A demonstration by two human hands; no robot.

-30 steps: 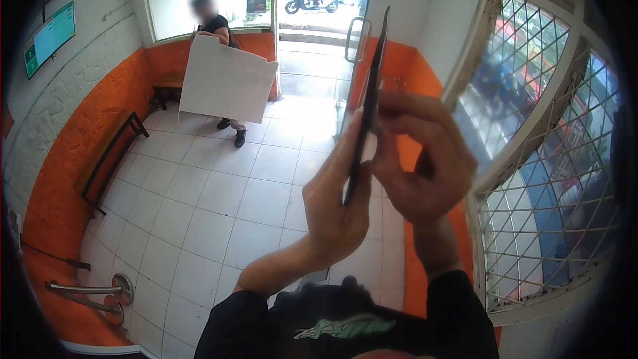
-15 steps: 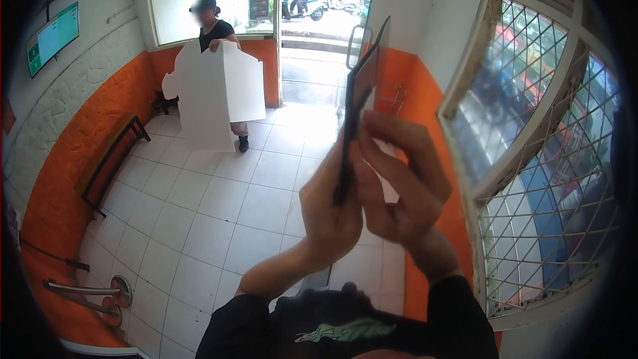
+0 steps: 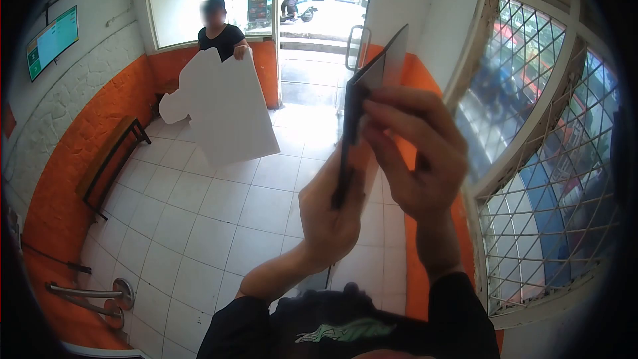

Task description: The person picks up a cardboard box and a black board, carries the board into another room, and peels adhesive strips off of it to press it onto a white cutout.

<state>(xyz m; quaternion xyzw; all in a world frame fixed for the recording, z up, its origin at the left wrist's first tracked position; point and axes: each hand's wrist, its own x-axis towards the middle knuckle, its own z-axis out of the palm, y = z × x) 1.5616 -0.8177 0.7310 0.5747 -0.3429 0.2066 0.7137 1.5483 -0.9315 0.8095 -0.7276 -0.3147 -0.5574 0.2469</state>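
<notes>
My left hand [image 3: 329, 219] is wrapped round the lower end of a thin, dark, flat object like a folding case [image 3: 348, 136]. It is raised upright in front of me and seen almost edge-on, so its faces are largely hidden. A lighter grey panel slants up and to the right from its top. My right hand [image 3: 425, 149] is beside it, fingers bent and thumb drawn in, with the fingertips at its right face. Whether anything small is between those fingertips is hidden.
Across the tiled floor [image 3: 199, 226], a person [image 3: 229, 34] in black holds a large white cut-out board [image 3: 232, 110]. A bench [image 3: 109, 159] and wall screen [image 3: 53, 41] are on the left. A doorway opens ahead; a grated window [image 3: 538, 226] lines the right. A metal handle [image 3: 86, 292] is lower left.
My right hand has shifted up and slightly right along the dark object, whose upper panel now leans further right. The other person's white board has turned and tilted.
</notes>
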